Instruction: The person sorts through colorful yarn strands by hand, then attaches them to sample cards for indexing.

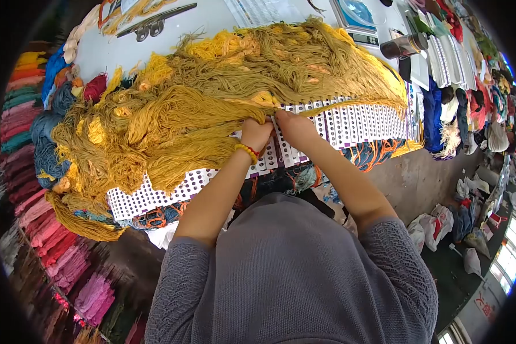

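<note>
My left hand [256, 133], with a red and yellow bracelet at its wrist, is closed on a bundle of mustard-yellow yarn [183, 114] that spreads to the left. Close beside it on the right, my right hand [294, 127] pinches strands at the edge of the yarn; its fingertips are partly hidden. Under both hands lie white cards with rows of punched holes [350, 126], overlapping in a long row along the table's front edge. Olive and yellow yarn [281, 69] is heaped behind the cards.
Scissors [150, 28] lie at the back left of the white table [109, 49]. A scale [358, 20] and a dark bottle [404, 46] stand at the back right. Coloured yarn hangs at both sides. Plastic bags [433, 226] lie at the lower right.
</note>
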`<action>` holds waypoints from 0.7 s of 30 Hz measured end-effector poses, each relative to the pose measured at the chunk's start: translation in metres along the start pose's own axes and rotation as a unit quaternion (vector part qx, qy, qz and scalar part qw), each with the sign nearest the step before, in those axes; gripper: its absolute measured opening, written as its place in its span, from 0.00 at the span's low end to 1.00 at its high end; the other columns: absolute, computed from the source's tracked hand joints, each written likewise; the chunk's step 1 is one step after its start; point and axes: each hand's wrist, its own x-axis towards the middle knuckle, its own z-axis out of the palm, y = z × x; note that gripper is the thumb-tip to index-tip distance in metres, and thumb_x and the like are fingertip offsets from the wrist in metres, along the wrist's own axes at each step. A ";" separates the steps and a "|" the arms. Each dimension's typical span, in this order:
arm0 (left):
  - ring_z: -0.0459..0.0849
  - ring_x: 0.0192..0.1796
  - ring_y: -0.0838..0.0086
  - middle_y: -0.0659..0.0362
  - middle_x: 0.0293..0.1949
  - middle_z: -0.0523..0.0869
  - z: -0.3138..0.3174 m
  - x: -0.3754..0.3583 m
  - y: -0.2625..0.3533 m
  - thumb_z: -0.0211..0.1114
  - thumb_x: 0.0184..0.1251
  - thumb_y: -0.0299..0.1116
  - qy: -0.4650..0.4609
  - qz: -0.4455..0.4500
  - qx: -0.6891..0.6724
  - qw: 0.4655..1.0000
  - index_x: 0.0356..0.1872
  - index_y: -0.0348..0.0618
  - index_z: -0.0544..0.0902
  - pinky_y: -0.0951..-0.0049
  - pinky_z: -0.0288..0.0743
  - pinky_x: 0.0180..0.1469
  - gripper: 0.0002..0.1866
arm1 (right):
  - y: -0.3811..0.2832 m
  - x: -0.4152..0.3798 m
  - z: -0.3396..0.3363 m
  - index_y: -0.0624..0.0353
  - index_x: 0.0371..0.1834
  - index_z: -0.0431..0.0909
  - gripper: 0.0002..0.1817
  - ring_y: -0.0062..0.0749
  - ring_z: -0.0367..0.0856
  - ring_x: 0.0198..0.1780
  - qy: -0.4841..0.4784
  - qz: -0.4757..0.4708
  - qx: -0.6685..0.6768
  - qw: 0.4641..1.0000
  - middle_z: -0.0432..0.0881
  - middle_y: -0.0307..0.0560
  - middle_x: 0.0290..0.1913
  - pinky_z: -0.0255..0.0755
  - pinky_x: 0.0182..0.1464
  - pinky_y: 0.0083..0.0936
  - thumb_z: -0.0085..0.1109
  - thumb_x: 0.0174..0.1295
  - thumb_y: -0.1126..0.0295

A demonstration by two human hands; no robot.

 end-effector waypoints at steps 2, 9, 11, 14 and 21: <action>0.75 0.24 0.79 0.61 0.23 0.79 0.001 -0.002 0.003 0.56 0.51 0.22 0.009 0.011 0.018 1.000 0.26 0.32 0.79 0.79 0.68 0.27 0.05 | -0.009 0.000 -0.010 0.60 0.33 0.66 0.06 0.46 0.79 0.30 -0.002 -0.009 -0.026 1.000 0.78 0.53 0.29 0.73 0.29 0.35 0.47 0.53 0.72; 0.75 0.26 0.80 0.63 0.26 0.80 0.004 0.004 -0.010 0.60 0.51 0.22 0.011 0.036 -0.081 0.996 0.28 0.34 0.79 0.79 0.68 0.29 0.04 | -0.012 -0.001 -0.007 0.61 0.33 0.64 0.07 0.41 0.79 0.23 0.022 -0.024 -0.092 0.995 0.78 0.50 0.21 0.73 0.23 0.32 0.48 0.51 0.73; 0.75 0.26 0.80 0.63 0.26 0.80 0.005 0.005 -0.013 0.60 0.51 0.23 0.014 0.047 -0.076 0.996 0.28 0.34 0.79 0.79 0.68 0.29 0.04 | -0.011 -0.001 -0.004 0.61 0.33 0.64 0.07 0.42 0.79 0.24 0.020 -0.028 -0.086 0.996 0.78 0.51 0.22 0.73 0.23 0.33 0.47 0.52 0.72; 0.75 0.26 0.81 0.63 0.26 0.80 0.005 0.005 -0.014 0.60 0.53 0.24 0.017 0.040 -0.068 0.997 0.28 0.34 0.79 0.79 0.68 0.28 0.03 | -0.012 0.003 -0.006 0.61 0.31 0.65 0.07 0.46 0.79 0.25 0.005 0.013 -0.035 0.999 0.78 0.53 0.22 0.72 0.24 0.37 0.46 0.55 0.69; 0.77 0.20 0.77 0.60 0.20 0.79 -0.004 0.005 -0.005 0.58 0.55 0.28 0.005 -0.006 0.102 0.995 0.26 0.34 0.78 0.76 0.69 0.21 0.06 | -0.023 -0.002 -0.037 0.62 0.37 0.67 0.15 0.51 0.78 0.35 -0.033 0.149 0.136 0.979 0.78 0.60 0.31 0.72 0.36 0.41 0.48 0.56 0.61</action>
